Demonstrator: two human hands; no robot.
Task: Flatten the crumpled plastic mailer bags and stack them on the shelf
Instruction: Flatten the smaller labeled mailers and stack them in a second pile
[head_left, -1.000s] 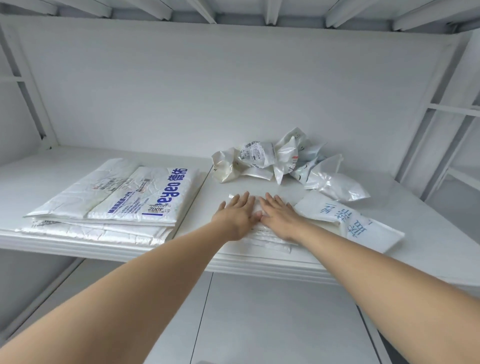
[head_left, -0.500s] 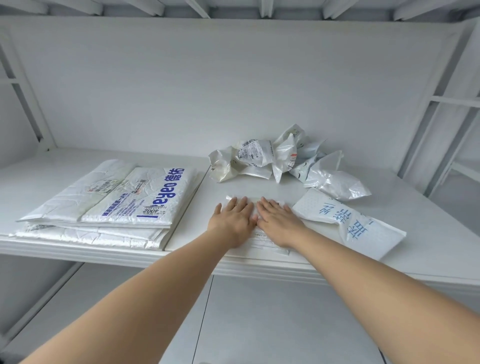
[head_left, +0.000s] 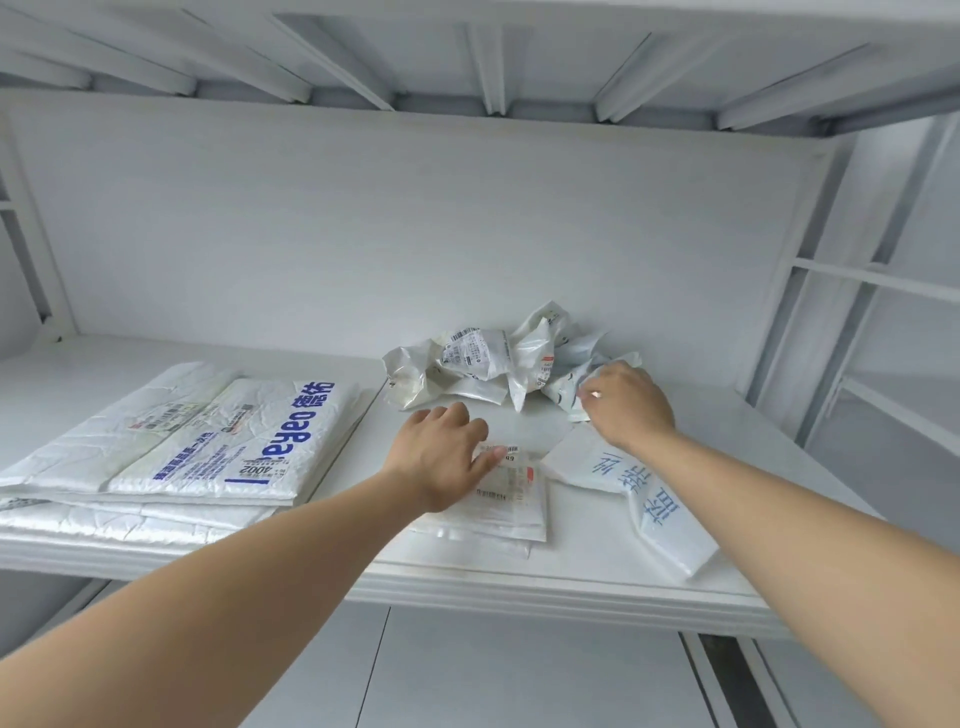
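Right hand (head_left: 623, 408) curls its fingers on the rightmost crumpled bag (head_left: 567, 387) at the back of the shelf (head_left: 582, 571), nearer that pile (head_left: 475, 358) than the left hand (head_left: 444, 457), which rests relaxed and open on the flattened mailer (head_left: 511, 501) by the front edge.

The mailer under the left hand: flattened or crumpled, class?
Flattened. The mailer lies level on the shelf, edges straight, no bulges, under the left hand.

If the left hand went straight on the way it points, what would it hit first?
Likely the pile of crumpled bags, just past a strip of bare shelf; the left hand points toward its left end, though depth is hard to judge.
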